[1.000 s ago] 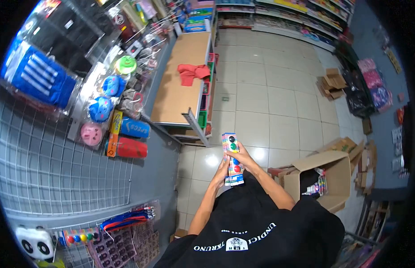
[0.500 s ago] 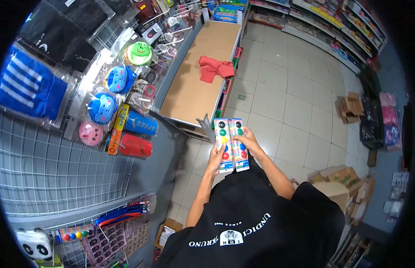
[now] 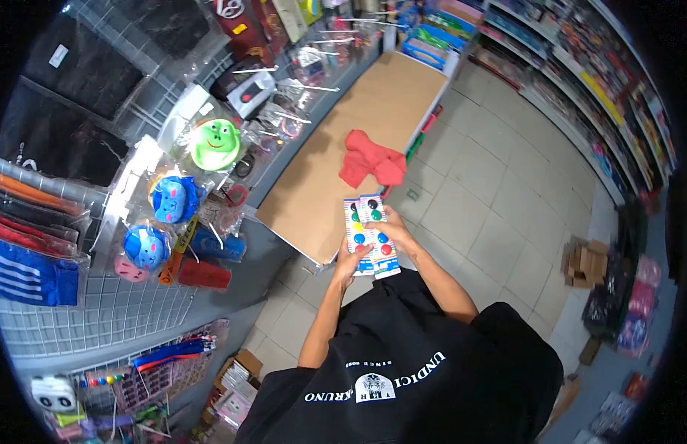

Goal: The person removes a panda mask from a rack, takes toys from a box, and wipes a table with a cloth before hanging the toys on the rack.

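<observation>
Two long striped cards with coloured round pieces are held side by side in front of my chest, their edges overlapping. My left hand (image 3: 349,264) grips the lower part of the left card (image 3: 352,214). On the right, my right hand (image 3: 397,231) holds the other card (image 3: 388,264), its thumb across the front. Black, green, blue and red rounds show on the cards, with a yellow one on the left card. Just beyond them a crumpled red cloth (image 3: 369,161) lies on the brown shelf top (image 3: 314,189).
Wire racks (image 3: 155,303) with packaged plush items (image 3: 216,144) and hanging goods stand at the left. Stocked shelves (image 3: 580,70) line the upper right. Cardboard boxes (image 3: 584,261) sit on the tiled floor at the right, and more boxes at the lower left.
The view has turned and moved nearer the shelf top. The two cards have come together, from side by side to overlapping. The grey strips near the left card are no longer visible.
</observation>
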`<act>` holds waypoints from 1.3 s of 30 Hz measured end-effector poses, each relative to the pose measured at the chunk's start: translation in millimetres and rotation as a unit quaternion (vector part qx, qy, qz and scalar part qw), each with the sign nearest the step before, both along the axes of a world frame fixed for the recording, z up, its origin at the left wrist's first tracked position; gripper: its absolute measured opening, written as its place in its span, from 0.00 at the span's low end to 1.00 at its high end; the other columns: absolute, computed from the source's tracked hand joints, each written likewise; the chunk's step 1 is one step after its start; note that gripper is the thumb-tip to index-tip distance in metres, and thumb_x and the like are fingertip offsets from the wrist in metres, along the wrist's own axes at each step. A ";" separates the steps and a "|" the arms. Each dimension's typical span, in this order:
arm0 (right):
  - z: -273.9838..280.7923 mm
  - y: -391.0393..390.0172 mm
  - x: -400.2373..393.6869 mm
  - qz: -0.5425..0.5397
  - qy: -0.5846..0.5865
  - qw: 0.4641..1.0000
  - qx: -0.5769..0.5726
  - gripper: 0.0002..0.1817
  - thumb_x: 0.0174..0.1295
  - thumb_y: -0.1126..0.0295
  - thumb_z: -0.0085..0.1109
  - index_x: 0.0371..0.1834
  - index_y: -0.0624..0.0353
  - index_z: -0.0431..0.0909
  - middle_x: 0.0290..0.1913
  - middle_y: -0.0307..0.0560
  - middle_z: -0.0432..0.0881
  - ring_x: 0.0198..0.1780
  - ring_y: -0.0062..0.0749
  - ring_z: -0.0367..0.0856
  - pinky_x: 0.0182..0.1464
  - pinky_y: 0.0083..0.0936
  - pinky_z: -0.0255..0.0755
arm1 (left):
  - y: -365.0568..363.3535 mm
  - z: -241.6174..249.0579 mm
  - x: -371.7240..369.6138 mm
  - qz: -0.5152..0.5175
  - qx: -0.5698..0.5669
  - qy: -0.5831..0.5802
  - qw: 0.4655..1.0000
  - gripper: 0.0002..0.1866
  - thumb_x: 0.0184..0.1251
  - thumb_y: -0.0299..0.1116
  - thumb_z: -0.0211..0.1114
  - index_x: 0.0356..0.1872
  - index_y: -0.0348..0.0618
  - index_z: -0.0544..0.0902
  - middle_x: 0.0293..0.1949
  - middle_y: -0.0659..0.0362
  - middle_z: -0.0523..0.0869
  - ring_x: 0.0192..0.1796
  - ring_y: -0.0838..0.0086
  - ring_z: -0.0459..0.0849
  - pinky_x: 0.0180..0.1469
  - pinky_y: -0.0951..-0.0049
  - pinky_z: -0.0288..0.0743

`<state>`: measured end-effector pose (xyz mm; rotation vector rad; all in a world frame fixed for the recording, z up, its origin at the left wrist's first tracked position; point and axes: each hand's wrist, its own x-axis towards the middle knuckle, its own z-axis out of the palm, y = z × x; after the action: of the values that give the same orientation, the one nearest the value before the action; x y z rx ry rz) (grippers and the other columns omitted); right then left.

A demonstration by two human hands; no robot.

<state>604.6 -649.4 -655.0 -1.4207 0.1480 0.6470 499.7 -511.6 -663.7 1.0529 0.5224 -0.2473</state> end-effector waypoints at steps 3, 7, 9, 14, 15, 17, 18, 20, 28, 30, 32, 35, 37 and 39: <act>-11.4 20.6 25.0 0.062 -0.018 0.998 -0.026 0.31 0.50 0.76 0.74 0.58 0.65 0.70 0.48 0.48 0.84 0.45 0.31 0.85 0.47 0.27 0.80 | 1.6 -10.9 15.1 0.065 0.029 -0.018 0.997 0.31 0.58 0.19 0.71 0.63 0.39 0.69 0.51 0.55 0.84 0.50 0.71 0.85 0.52 0.69 0.82; -34.3 39.6 59.4 0.110 -0.024 0.993 -0.044 0.26 0.50 0.76 0.73 0.53 0.65 0.75 0.45 0.46 0.85 0.44 0.29 0.85 0.47 0.26 0.80 | 11.5 -22.3 31.8 0.145 0.097 -0.021 0.984 0.31 0.56 0.18 0.72 0.62 0.39 0.70 0.50 0.55 0.84 0.49 0.70 0.85 0.52 0.69 0.81; -40.9 49.1 77.5 0.137 -0.071 0.986 -0.067 0.23 0.50 0.76 0.73 0.50 0.65 0.77 0.43 0.46 0.86 0.44 0.29 0.86 0.47 0.26 0.80 | 16.9 -32.3 40.0 0.189 0.171 -0.011 0.967 0.32 0.53 0.17 0.71 0.60 0.37 0.70 0.49 0.53 0.84 0.48 0.67 0.85 0.52 0.68 0.81; -67.9 64.0 123.9 0.168 -0.213 0.938 -0.214 0.29 0.41 0.63 0.78 0.46 0.64 0.78 0.42 0.51 0.86 0.44 0.38 0.86 0.48 0.35 0.78 | 32.5 -75.9 57.0 0.286 0.305 0.051 0.907 0.32 0.49 0.18 0.71 0.59 0.38 0.72 0.47 0.52 0.85 0.47 0.65 0.86 0.51 0.66 0.80; -66.4 71.7 127.5 0.187 -0.221 0.924 -0.248 0.31 0.41 0.63 0.78 0.49 0.65 0.77 0.42 0.52 0.86 0.45 0.40 0.86 0.49 0.36 0.78 | 37.4 -78.6 62.3 0.294 0.336 0.073 0.892 0.32 0.49 0.17 0.71 0.59 0.38 0.73 0.47 0.53 0.85 0.47 0.66 0.86 0.50 0.67 0.81; -62.9 82.1 130.0 0.222 -0.237 0.890 -0.319 0.35 0.41 0.62 0.78 0.53 0.65 0.74 0.44 0.55 0.86 0.47 0.44 0.86 0.52 0.40 0.77 | 36.3 -58.9 69.7 0.304 0.374 0.089 0.872 0.29 0.49 0.22 0.72 0.56 0.37 0.75 0.45 0.49 0.87 0.46 0.59 0.87 0.52 0.62 0.79; -62.4 88.2 133.3 0.243 -0.235 0.903 -0.265 0.40 0.44 0.63 0.78 0.60 0.66 0.68 0.49 0.59 0.84 0.52 0.51 0.84 0.56 0.42 0.75 | 37.6 -53.7 74.0 0.305 0.392 0.104 0.861 0.28 0.50 0.23 0.72 0.56 0.36 0.75 0.44 0.48 0.87 0.46 0.58 0.87 0.52 0.61 0.79; -61.8 99.9 137.4 0.243 -0.277 0.900 -0.232 0.40 0.46 0.65 0.76 0.62 0.67 0.67 0.52 0.63 0.81 0.55 0.53 0.81 0.58 0.42 0.73 | 39.0 -52.5 81.5 0.321 0.425 0.105 0.840 0.28 0.52 0.27 0.73 0.56 0.36 0.75 0.41 0.45 0.88 0.44 0.53 0.88 0.51 0.58 0.79; -61.2 138.9 142.9 0.255 -0.379 0.847 -0.270 0.44 0.51 0.65 0.74 0.65 0.73 0.56 0.59 0.74 0.65 0.61 0.66 0.68 0.64 0.49 0.65 | 38.6 -52.2 73.9 0.243 0.573 0.188 0.760 0.33 0.54 0.35 0.74 0.63 0.41 0.73 0.59 0.47 0.73 0.59 0.49 0.72 0.63 0.50 0.63; -59.4 135.9 137.6 0.265 -0.390 0.833 -0.290 0.40 0.53 0.63 0.72 0.60 0.76 0.58 0.58 0.75 0.65 0.58 0.66 0.69 0.62 0.51 0.65 | 32.8 -47.2 69.1 0.248 0.568 0.197 0.759 0.36 0.55 0.35 0.73 0.66 0.43 0.70 0.63 0.47 0.68 0.63 0.49 0.68 0.65 0.48 0.60; -61.2 124.4 131.2 0.262 -0.409 0.830 -0.274 0.41 0.55 0.63 0.71 0.63 0.76 0.58 0.57 0.75 0.66 0.58 0.67 0.69 0.62 0.51 0.66 | 23.8 -41.2 67.2 0.246 0.579 0.210 0.749 0.38 0.55 0.34 0.72 0.69 0.44 0.66 0.66 0.47 0.65 0.65 0.48 0.66 0.65 0.46 0.57; -63.5 104.3 131.6 0.258 -0.434 0.821 -0.267 0.38 0.56 0.63 0.71 0.66 0.68 0.63 0.61 0.69 0.67 0.61 0.62 0.69 0.63 0.48 0.65 | 11.0 -40.9 57.6 0.231 0.647 0.150 0.710 0.41 0.55 0.34 0.71 0.71 0.46 0.63 0.70 0.46 0.62 0.69 0.47 0.63 0.66 0.46 0.56; -34.1 86.7 139.0 0.284 -0.458 0.780 -0.318 0.39 0.55 0.61 0.71 0.69 0.62 0.64 0.65 0.65 0.66 0.65 0.58 0.67 0.65 0.48 0.63 | 9.2 -39.7 53.4 0.177 0.672 0.109 0.711 0.42 0.54 0.40 0.73 0.71 0.46 0.65 0.72 0.44 0.60 0.72 0.49 0.60 0.68 0.44 0.54; -17.0 71.1 151.3 0.214 -0.522 0.737 -0.373 0.39 0.54 0.59 0.72 0.68 0.55 0.66 0.70 0.60 0.63 0.69 0.55 0.63 0.67 0.54 0.59 | 6.7 -26.4 50.8 0.113 0.699 0.031 0.706 0.42 0.54 0.43 0.74 0.70 0.46 0.66 0.72 0.44 0.60 0.73 0.51 0.60 0.69 0.43 0.52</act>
<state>755.9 -578.3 -672.0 -2.4476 -0.9470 0.0190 550.5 -504.9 -690.1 2.4461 0.9191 0.4588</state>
